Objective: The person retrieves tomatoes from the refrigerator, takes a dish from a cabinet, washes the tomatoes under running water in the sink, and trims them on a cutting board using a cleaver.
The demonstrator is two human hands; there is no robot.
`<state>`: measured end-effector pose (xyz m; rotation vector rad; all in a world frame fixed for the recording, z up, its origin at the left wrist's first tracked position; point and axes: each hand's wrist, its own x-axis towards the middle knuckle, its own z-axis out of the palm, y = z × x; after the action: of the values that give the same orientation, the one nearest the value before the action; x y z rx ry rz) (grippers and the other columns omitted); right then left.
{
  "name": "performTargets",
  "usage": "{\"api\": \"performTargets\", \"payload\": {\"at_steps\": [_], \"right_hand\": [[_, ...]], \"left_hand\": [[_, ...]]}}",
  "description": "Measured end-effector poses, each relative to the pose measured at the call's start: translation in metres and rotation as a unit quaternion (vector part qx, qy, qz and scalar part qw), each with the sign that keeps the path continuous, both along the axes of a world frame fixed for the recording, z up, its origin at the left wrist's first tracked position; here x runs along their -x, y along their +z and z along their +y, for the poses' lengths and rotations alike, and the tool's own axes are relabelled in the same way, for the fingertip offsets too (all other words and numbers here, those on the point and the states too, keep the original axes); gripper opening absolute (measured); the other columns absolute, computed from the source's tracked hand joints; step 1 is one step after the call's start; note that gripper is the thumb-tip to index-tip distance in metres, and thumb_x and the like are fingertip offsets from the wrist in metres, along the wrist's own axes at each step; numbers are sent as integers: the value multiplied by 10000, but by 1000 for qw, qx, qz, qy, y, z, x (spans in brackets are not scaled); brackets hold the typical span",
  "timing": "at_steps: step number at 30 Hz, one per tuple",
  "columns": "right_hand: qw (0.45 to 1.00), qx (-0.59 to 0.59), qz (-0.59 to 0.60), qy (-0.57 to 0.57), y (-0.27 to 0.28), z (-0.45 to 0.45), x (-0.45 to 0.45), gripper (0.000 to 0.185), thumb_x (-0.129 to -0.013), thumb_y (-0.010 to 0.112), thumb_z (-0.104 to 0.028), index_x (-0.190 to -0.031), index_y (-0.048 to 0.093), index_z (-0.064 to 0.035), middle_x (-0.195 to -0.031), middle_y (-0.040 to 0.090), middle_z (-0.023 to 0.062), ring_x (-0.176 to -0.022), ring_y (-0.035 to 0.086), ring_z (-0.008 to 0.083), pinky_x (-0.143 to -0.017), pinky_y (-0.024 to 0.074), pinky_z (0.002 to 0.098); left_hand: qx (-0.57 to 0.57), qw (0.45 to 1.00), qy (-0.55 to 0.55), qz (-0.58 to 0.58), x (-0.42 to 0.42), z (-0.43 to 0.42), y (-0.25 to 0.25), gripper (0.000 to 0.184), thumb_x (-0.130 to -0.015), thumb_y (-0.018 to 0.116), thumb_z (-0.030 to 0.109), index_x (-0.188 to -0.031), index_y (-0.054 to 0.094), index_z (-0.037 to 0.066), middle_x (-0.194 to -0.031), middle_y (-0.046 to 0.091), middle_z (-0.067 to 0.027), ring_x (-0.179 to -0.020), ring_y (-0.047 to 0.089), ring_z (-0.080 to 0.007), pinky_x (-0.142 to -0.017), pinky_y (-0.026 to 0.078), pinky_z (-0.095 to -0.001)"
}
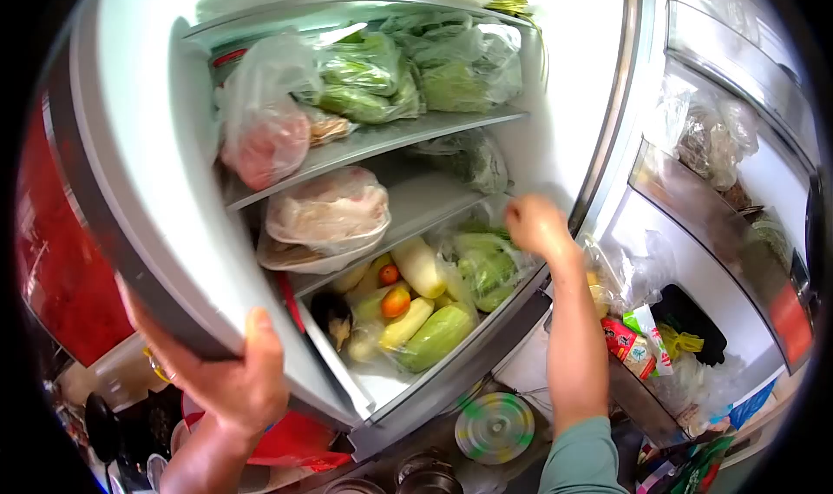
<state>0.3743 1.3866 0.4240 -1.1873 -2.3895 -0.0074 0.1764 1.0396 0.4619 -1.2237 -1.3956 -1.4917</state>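
Note:
My left hand (230, 368) lies against the fridge's left side edge, thumb up and fingers around the edge. Over at the right end of the open drawer (512, 320), my right hand (536, 225) has its fingers curled beside a bag of green vegetables (490, 268); what they hold, if anything, is hidden. In the drawer lie a green gourd (440, 338), pale gourds (418, 266), two tomatoes (396, 301) and a dark eggplant (331, 313).
Above the drawer, shelves (382, 147) hold bagged greens (364, 73), a pink bag (269, 138) and a wrapped bowl (328, 212). At right, the open door's racks (694, 207) carry bags and packets. Pots (429, 474) stand below.

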Motion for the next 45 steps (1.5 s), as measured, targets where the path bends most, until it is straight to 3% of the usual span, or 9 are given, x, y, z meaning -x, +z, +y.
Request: {"api": "performTargets", "payload": {"at_steps": [3, 6, 9, 16, 20, 25, 27, 32, 45], "right_hand": [[956, -69, 269, -95, 16, 3, -5, 201, -857, 563, -165, -907, 688, -16, -866, 676, 251, -868, 660, 424, -784, 522, 484], [965, -41, 260, 9, 22, -23, -7, 234, -845, 541, -143, -957, 692, -4, -849, 681, 235, -851, 657, 429, -790, 514, 476], [985, 36, 69, 152, 14, -45, 1, 312, -874, 548, -224, -1021, 679, 18, -966, 671, 259, -939, 638, 421, -858, 498, 461], [960, 161, -76, 215, 2, -62, 15, 417, -900, 595, -364, -1074, 672, 7, -1069, 663, 234, -1036, 610, 406, -911, 474, 452], [977, 25, 33, 211, -3, -83, 4, 392, -917, 587, -318, -1133, 657, 3, -1213, 618, 217, -1162, 555, 385, -980, 441, 440], [910, -93, 380, 140, -67, -171, -42, 826, -858, 678, -495, -1431, 397, 29, -1472, 366, 268, -1343, 384, 436, -1109, 310, 498], [928, -35, 318, 190, -111, -197, -39, 1165, -766, 708, -645, -1519, 152, 48, -1540, 151, 345, -1431, 198, 478, -1132, 224, 576], [952, 3, 281, 125, -116, -212, 10, 1414, -624, 781, -686, -1525, -31, 42, -1535, -25, 389, -1428, 81, 551, -1136, 179, 608], [964, -9, 252, 88, -102, -193, 92, 1273, -718, 743, -632, -1503, 55, 97, -1523, 42, 401, -1422, 130, 530, -1108, 265, 588]], "left_hand": [[6, 998, -32, -44, -4, -2, -6, 880, -816, 622, 61, -1533, 115, 3, -1455, 342, -235, -1273, 423, -313, -1079, 339, -445], [17, 999, -29, -24, 0, -5, -6, 872, -834, 635, 118, -1530, 121, 3, -1447, 347, -233, -1266, 426, -306, -1072, 343, -454], [8, 999, -26, -23, -1, -1, -6, 886, -835, 647, 158, -1532, 121, 13, -1433, 357, -223, -1260, 425, -309, -1069, 344, -451], [21, 999, -16, -23, -5, 0, -2, 918, -810, 647, 150, -1538, 100, 34, -1439, 339, -215, -1271, 408, -311, -1087, 321, -452], [35, 999, -14, -19, -6, -2, 2, 937, -806, 654, 153, -1536, 84, 18, -1452, 333, -209, -1288, 392, -303, -1100, 302, -446], [19, 999, -30, -11, -4, 0, 1, 941, -807, 669, 133, -1534, 86, 4, -1467, 334, -196, -1302, 384, -282, -1112, 281, -428], [18, 999, -37, -24, -6, 0, 1, 937, -807, 670, 125, -1533, 90, 2, -1466, 336, -195, -1297, 389, -282, -1112, 283, -423], [5, 998, -54, -33, -7, 4, 3, 939, -801, 671, 109, -1538, 97, 19, -1459, 344, -182, -1284, 398, -278, -1110, 287, -416], [0, 998, -42, -37, -10, 5, 8, 993, -694, 644, 13, -1536, 118, -8, -1464, 345, -210, -1292, 413, -274, -1078, 338, -378]]}}
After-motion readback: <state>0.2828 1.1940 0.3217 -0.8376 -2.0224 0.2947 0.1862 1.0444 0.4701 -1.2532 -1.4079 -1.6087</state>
